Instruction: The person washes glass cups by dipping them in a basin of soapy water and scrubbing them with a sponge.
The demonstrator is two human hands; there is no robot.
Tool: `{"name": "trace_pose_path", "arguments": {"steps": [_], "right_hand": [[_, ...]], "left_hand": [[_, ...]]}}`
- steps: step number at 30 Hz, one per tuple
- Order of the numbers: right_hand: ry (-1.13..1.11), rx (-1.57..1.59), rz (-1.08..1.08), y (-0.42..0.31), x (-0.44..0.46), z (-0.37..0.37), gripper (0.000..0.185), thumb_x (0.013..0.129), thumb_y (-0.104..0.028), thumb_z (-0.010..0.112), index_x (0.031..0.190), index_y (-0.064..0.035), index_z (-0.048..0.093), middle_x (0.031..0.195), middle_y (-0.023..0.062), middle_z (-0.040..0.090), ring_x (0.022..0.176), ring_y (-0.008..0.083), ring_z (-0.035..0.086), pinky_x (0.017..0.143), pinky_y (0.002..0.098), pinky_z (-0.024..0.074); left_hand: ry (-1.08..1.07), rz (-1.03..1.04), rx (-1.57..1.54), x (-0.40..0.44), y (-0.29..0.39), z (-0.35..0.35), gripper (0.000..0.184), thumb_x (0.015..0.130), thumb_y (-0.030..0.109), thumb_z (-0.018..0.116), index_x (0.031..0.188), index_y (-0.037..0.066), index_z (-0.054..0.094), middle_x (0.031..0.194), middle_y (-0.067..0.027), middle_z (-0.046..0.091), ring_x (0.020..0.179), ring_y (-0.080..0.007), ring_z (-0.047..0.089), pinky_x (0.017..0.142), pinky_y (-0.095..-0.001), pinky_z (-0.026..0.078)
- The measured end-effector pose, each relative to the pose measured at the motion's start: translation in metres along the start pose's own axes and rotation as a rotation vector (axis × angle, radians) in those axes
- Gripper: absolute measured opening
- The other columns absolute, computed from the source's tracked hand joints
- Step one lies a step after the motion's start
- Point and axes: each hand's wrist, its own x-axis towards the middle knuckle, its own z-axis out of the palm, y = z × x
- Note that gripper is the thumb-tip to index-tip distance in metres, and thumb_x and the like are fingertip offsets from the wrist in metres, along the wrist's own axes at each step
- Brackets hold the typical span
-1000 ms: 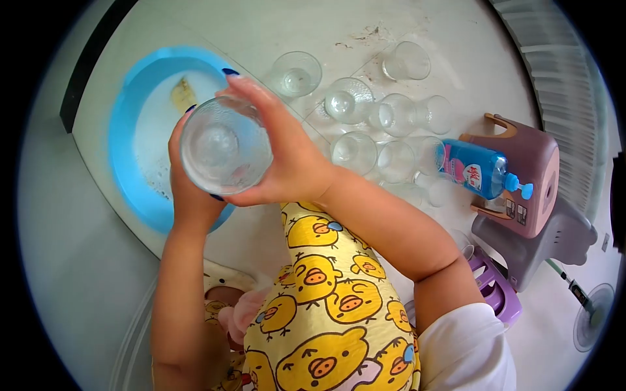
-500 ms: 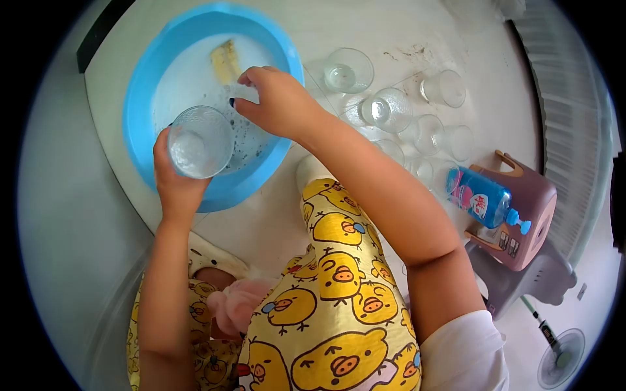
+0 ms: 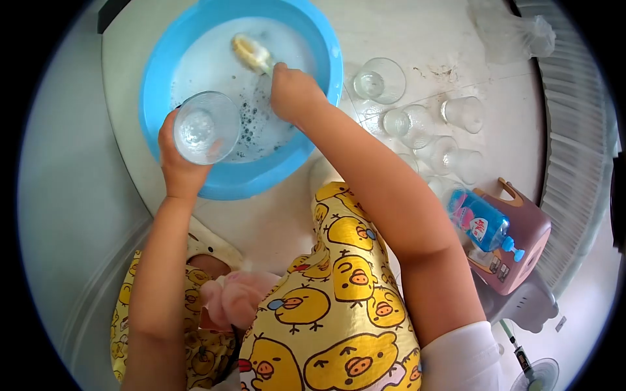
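Held glass tumbler (image 3: 206,128) in curled left hand (image 3: 178,168) and probable sponge brush (image 3: 248,51) in closed right hand (image 3: 295,95), not yet brought together.

The cup (image 3: 207,128) is glossy glass, the basin (image 3: 254,178) plastic.

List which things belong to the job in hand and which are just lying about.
Probably part of the job:
drinking glass in the left hand
handled scrubber in the right hand
blue basin of sudsy water
other drinking glasses
blue pump bottle

Seemingly just lying about:
clear plastic bag
mauve plastic object
grey plastic object
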Motion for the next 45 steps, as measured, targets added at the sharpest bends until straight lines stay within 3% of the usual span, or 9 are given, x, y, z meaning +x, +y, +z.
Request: {"name": "trace_pose_path", "arguments": {"steps": [5, 10, 16, 26, 28, 33, 36, 42, 45], "right_hand": [[0.063, 0.014, -0.070, -0.008, -0.043, -0.041, 0.027, 0.078, -0.007, 0.048, 0.104, -0.0002, 0.052, 0.089, 0.0188, 0.062, 0.082, 0.0321, 0.061, 0.069, 0.0391, 0.0501], [0.119, 0.002, -0.379, 0.008, -0.067, -0.079, 0.021, 0.075, -0.013, 0.053, 0.094, -0.0079, 0.063, 0.082, 0.0143, 0.063, 0.079, 0.0300, 0.061, 0.068, 0.0402, 0.0497], [0.043, -0.182, -0.372, -0.009, -0.069, -0.087, 0.018, 0.075, -0.013, 0.057, 0.090, -0.0072, 0.065, 0.078, 0.0121, 0.063, 0.071, 0.0296, 0.060, 0.065, 0.0378, 0.0485], [-0.112, -0.187, -0.266, -0.033, -0.084, -0.121, 0.016, 0.074, -0.014, 0.059, 0.084, -0.0026, 0.064, 0.078, 0.0136, 0.063, 0.075, 0.0300, 0.061, 0.066, 0.0373, 0.0486], [-0.036, -0.260, -0.464, -0.028, -0.069, -0.089, 0.013, 0.073, -0.013, 0.060, 0.079, -0.0030, 0.064, 0.077, 0.0134, 0.063, 0.074, 0.0296, 0.061, 0.063, 0.0360, 0.0492], [0.007, -0.512, -0.524, -0.051, -0.054, -0.050, 0.007, 0.071, -0.011, 0.060, 0.074, -0.0078, 0.065, 0.075, 0.0083, 0.064, 0.073, 0.0239, 0.063, 0.059, 0.0342, 0.0504], [-0.015, -0.439, -0.403, -0.048, -0.054, -0.045, 0.008, 0.071, -0.011, 0.059, 0.074, -0.0083, 0.066, 0.078, 0.0074, 0.065, 0.074, 0.0223, 0.063, 0.059, 0.0330, 0.0504], [-0.133, -0.213, -0.433, -0.060, -0.055, -0.060, 0.014, 0.071, -0.011, 0.058, 0.081, -0.0073, 0.066, 0.080, 0.0085, 0.065, 0.074, 0.0227, 0.063, 0.058, 0.0318, 0.0498], [-0.071, -0.332, -0.413, -0.066, -0.052, -0.064, 0.015, 0.071, -0.011, 0.057, 0.082, -0.0071, 0.066, 0.081, 0.0094, 0.065, 0.074, 0.0233, 0.063, 0.058, 0.0333, 0.0500]], "left_hand": [[-0.038, -0.056, 0.018, -0.002, 0.004, -0.002, 0.079, 0.056, 0.022, 0.082, 0.121, 0.008, 0.039, 0.114, -0.0110, 0.048, 0.106, -0.0289, 0.047, 0.089, -0.0383, 0.042], [0.020, -0.022, -0.040, -0.003, 0.001, -0.001, 0.076, 0.055, 0.020, 0.081, 0.119, 0.007, 0.042, 0.113, -0.0117, 0.051, 0.104, -0.0280, 0.051, 0.088, -0.0376, 0.043], [-0.086, -0.057, 0.025, -0.001, 0.003, -0.002, 0.078, 0.054, 0.016, 0.079, 0.120, 0.006, 0.040, 0.112, -0.0122, 0.052, 0.104, -0.0286, 0.052, 0.087, -0.0369, 0.043], [-0.111, -0.156, 0.049, 0.001, 0.006, -0.001, 0.078, 0.056, 0.007, 0.077, 0.122, 0.006, 0.036, 0.113, -0.0116, 0.050, 0.106, -0.0256, 0.050, 0.089, -0.0354, 0.041], [-0.105, -0.117, 0.005, 0.000, 0.000, 0.000, 0.082, 0.054, 0.013, 0.078, 0.123, 0.007, 0.036, 0.113, -0.0129, 0.051, 0.105, -0.0301, 0.051, 0.087, -0.0377, 0.043], [-0.122, -0.068, -0.042, 0.001, 0.001, -0.001, 0.082, 0.054, 0.012, 0.077, 0.124, 0.007, 0.035, 0.113, -0.0138, 0.051, 0.104, -0.0307, 0.051, 0.086, -0.0378, 0.043], [-0.122, -0.030, -0.023, 0.001, -0.006, 0.000, 0.082, 0.054, 0.010, 0.077, 0.124, 0.007, 0.035, 0.112, -0.0141, 0.051, 0.104, -0.0310, 0.050, 0.086, -0.0378, 0.043], [-0.132, 0.005, -0.057, 0.001, -0.001, -0.002, 0.085, 0.054, 0.010, 0.078, 0.125, 0.006, 0.033, 0.114, -0.0154, 0.050, 0.105, -0.0320, 0.050, 0.086, -0.0388, 0.043], [-0.165, 0.001, -0.057, 0.002, -0.004, -0.002, 0.085, 0.054, 0.010, 0.078, 0.126, 0.006, 0.033, 0.115, -0.0160, 0.049, 0.105, -0.0325, 0.050, 0.086, -0.0393, 0.043]]}}
